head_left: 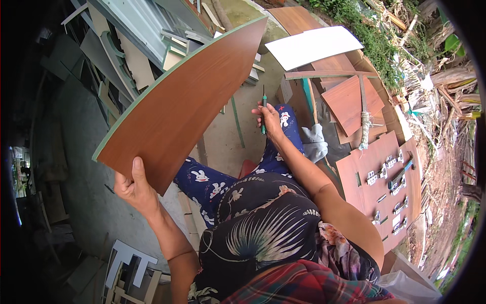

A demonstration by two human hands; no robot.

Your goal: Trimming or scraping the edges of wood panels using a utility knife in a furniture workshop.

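A seated person, seen from above, holds up a curved wooden panel [182,99] with a brown wood-grain face and a pale green edge. The left hand [132,187] has its grip closed on the panel's lower pointed corner, thumb across the face, lifting it clear of the concrete floor [86,202] and tilting it away from the body. The right hand [270,119] rests near the knee, its grip wrapped around a green-handled screwdriver [264,112] pointing upward.

On the person's right lies a flat brown board [382,187] carrying several metal hinges [390,162] laid out loose. The panel's visible face is bare, with no hinge on it, so the fitting work appears not yet begun on this piece; the hinges remain to be attached.
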